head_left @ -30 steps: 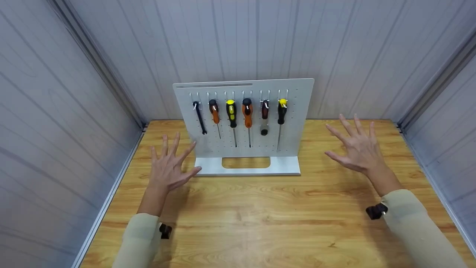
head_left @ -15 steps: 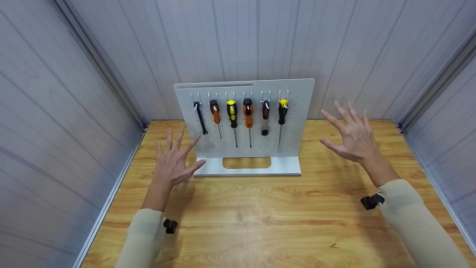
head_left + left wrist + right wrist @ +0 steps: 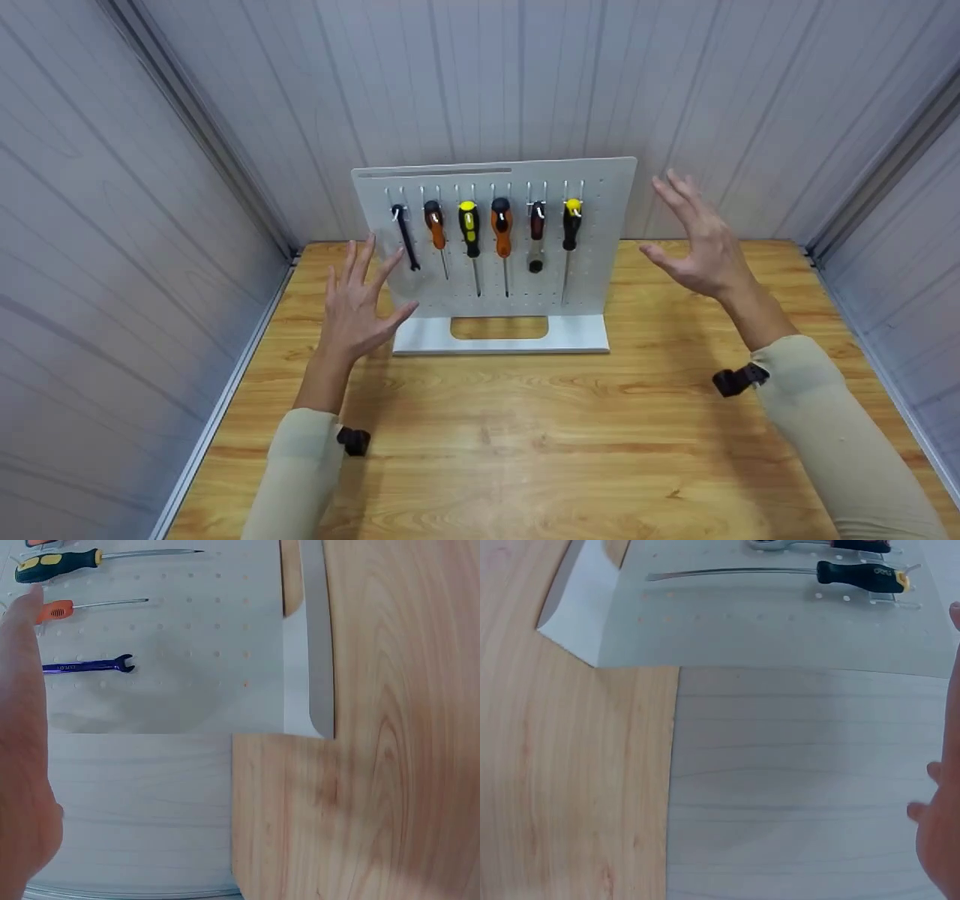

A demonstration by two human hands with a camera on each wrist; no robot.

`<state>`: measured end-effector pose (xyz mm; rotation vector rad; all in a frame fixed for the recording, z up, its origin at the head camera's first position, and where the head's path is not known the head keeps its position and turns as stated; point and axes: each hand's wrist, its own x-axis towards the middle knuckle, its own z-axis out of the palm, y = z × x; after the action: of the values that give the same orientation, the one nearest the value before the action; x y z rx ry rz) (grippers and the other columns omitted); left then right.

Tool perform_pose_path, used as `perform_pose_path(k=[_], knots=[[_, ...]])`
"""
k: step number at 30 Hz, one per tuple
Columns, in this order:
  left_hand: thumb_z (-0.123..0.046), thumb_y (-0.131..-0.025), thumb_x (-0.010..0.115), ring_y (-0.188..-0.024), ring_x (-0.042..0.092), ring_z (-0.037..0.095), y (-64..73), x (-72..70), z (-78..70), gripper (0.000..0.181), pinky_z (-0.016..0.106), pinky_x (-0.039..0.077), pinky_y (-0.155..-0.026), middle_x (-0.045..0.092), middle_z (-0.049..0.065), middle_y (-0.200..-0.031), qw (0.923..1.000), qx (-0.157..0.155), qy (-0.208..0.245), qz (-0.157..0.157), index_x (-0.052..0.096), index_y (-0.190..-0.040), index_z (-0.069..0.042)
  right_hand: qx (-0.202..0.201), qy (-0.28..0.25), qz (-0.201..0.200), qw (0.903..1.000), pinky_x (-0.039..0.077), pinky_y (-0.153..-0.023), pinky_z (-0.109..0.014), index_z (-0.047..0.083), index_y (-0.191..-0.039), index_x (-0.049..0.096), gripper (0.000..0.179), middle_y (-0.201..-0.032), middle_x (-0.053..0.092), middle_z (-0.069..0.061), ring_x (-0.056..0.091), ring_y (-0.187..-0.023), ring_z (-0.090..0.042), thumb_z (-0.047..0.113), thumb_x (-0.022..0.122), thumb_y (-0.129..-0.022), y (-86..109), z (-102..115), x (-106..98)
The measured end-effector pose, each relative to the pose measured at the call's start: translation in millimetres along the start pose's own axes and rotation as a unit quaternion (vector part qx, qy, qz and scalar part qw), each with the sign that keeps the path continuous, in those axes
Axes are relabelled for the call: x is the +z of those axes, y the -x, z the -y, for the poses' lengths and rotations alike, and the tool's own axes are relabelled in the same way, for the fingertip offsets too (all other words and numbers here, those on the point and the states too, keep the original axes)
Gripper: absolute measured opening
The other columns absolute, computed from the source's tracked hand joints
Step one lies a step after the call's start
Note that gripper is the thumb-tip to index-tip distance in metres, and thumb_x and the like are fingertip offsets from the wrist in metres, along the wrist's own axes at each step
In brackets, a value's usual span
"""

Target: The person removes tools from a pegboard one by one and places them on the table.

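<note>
A white pegboard stand (image 3: 435, 292) stands upright at the back of the table, with tools hanging in a row on its hooks. From the left hang a dark wrench (image 3: 406, 238), a short orange screwdriver (image 3: 434, 226), a yellow-black screwdriver (image 3: 469, 231), an orange-black screwdriver (image 3: 502, 231), a ratchet wrench (image 3: 537, 236) and a black screwdriver with a yellow end (image 3: 572, 226). My left hand (image 3: 356, 311), fingers spread, is in front of the board's left edge, nearest the wrench. My right hand (image 3: 701, 247) is raised to the right of the board, fingers extended, holding nothing.
The wooden table (image 3: 510, 435) extends in front of the stand. Pale panel walls close it in at the back (image 3: 480, 75), left (image 3: 112, 262) and right (image 3: 900, 247). A small black camera sits on each wrist.
Both hands have moved forward, away from the body, and a little inward. The right hand has risen more and turned, its fingers closer together. The tools hang as before.
</note>
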<state>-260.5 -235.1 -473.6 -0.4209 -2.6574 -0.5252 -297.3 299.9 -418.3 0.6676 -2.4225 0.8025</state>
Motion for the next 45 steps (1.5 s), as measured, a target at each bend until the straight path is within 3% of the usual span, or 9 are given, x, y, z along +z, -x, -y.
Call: perform_pose_path(k=[5,10,15,21,29,33,38,41,45], knots=[[-0.046,-0.096,0.082,-0.167,0.039,0.051,-5.9,3.8,-2.9,0.084,0.086,0.036,-0.127,0.037,0.02,-0.183,0.9965,0.007,0.053,-0.064,0.047,-0.169,-0.023,-0.032,-0.068,-0.01,0.9971,0.031,-0.138,-0.072,0.003,-0.173,0.038,0.093,-0.182,0.039,-0.023,0.036,-0.17,-0.047,0.02,0.081,-0.093,-13.8,6,3],[-0.036,-0.096,0.084,-0.161,0.047,0.052,-14.5,4.1,-8.5,0.088,0.08,0.044,-0.124,0.041,0.023,-0.179,0.9903,0.009,0.103,-0.094,0.041,-0.171,-0.015,-0.006,-0.123,-0.016,0.9922,0.036,-0.134,-0.075,0.004,-0.174,0.033,0.092,-0.184,0.034,-0.021,0.034,-0.171,-0.046,0.012,0.081,-0.096,-26.4,16,6],[-0.027,-0.096,0.086,-0.162,0.048,0.048,-22.8,3.9,-11.3,0.089,0.071,0.046,-0.129,0.044,0.022,-0.177,0.9837,0.007,0.141,-0.112,0.04,-0.171,-0.012,0.035,-0.193,-0.027,0.9803,0.034,-0.135,-0.076,0.007,-0.175,0.033,0.088,-0.185,0.034,-0.018,0.035,-0.172,-0.043,0.007,0.079,-0.099,-38.7,22,8],[-0.025,-0.096,0.086,-0.153,0.057,0.046,-32.3,6.5,-12.9,0.089,0.068,0.051,-0.124,0.048,0.023,-0.173,0.9711,-0.005,0.201,-0.129,0.04,-0.17,-0.007,0.072,-0.245,-0.031,0.9664,0.032,-0.138,-0.072,0.013,-0.175,0.035,0.084,-0.18,0.042,-0.014,0.038,-0.171,-0.04,0.006,0.077,-0.102,-53.3,25,7],[-0.023,-0.1,0.085,-0.148,0.063,0.044,-41.4,11.6,-17.3,0.087,0.067,0.056,-0.118,0.052,0.022,-0.169,0.9628,-0.04,0.237,-0.123,0.038,-0.173,-0.009,0.096,-0.29,-0.013,0.9522,0.035,-0.138,-0.069,0.013,-0.171,0.044,0.073,-0.171,0.052,-0.016,0.049,-0.162,-0.037,0.006,0.074,-0.105,-68.6,24,10],[-0.018,-0.1,0.085,-0.144,0.066,0.044,-46.5,16.2,-19.7,0.086,0.065,0.059,-0.116,0.056,0.023,-0.165,0.9581,-0.047,0.249,-0.133,0.038,-0.172,-0.009,0.104,-0.29,0.003,0.9513,0.039,-0.137,-0.067,0.014,-0.169,0.047,0.068,-0.166,0.057,-0.011,0.055,-0.157,-0.034,0.005,0.071,-0.107,-75.4,22,10],[-0.013,-0.099,0.085,-0.139,0.068,0.044,-55.2,19.5,-22.7,0.088,0.063,0.06,-0.115,0.058,0.024,-0.161,0.9495,-0.054,0.27,-0.151,0.037,-0.173,-0.01,0.107,-0.28,0.021,0.9539,0.054,-0.129,-0.048,0.015,-0.169,0.048,0.065,-0.151,0.064,0.003,0.065,-0.142,-0.017,0.006,0.07,-0.108,-82.4,21,9],[-0.012,-0.099,0.085,-0.135,0.07,0.045,-59.1,21.5,-23.6,0.088,0.061,0.06,-0.116,0.058,0.026,-0.156,0.9476,-0.049,0.273,-0.159,0.037,-0.172,-0.008,0.112,-0.291,0.029,0.9497,0.057,-0.119,-0.032,0.014,-0.168,0.048,0.063,-0.144,0.066,0.007,0.066,-0.136,-0.01,0.005,0.07,-0.109,-85.2,19,9],[-0.011,-0.099,0.085,-0.132,0.071,0.044,-63.0,24.9,-24.1,0.088,0.058,0.06,-0.118,0.058,0.027,-0.151,0.9463,-0.044,0.275,-0.163,0.036,-0.172,-0.007,0.116,-0.313,0.036,0.9421,0.057,-0.111,-0.021,0.012,-0.167,0.048,0.062,-0.139,0.067,0.006,0.068,-0.132,-0.008,0.002,0.069,-0.109,-86.7,17,10]])
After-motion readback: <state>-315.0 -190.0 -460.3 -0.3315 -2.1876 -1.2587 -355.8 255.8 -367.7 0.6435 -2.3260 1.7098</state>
